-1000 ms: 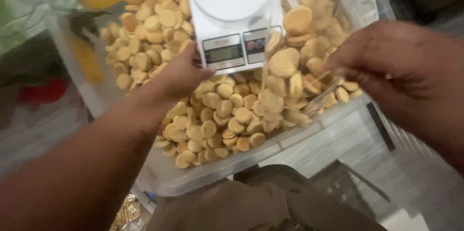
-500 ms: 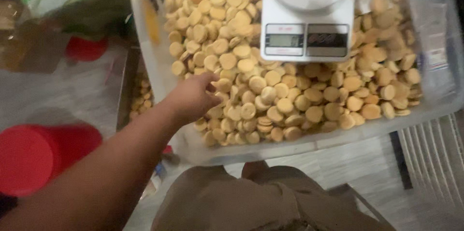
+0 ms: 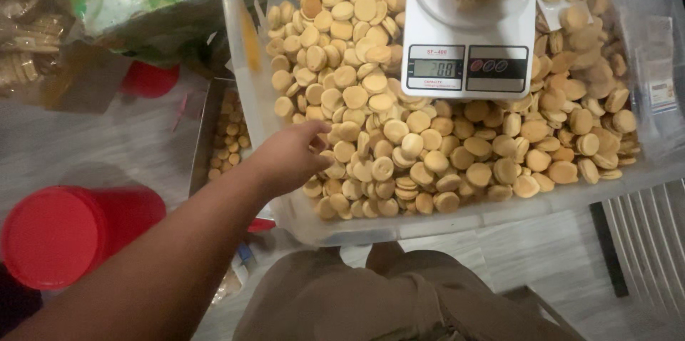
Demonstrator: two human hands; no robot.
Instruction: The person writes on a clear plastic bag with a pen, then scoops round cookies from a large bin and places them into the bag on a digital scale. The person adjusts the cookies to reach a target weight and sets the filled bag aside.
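A: Head view: what step is this?
B: Picking, I'd judge. The left hand [image 3: 289, 157] rests on the biscuits [image 3: 399, 148] at the tub's [image 3: 250, 77] near corner, fingers loosely curled, holding nothing clearly.
A: Right hand?
B: Out of view. A scale [image 3: 467, 41] sits on the heap.

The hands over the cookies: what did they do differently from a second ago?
The right hand, which hovered over the cookies beside the scale, has gone out of view. The left hand slid back to the near-left rim of the clear bin, fingers on the cookies. The scale stayed on the pile, the bin stayed put.
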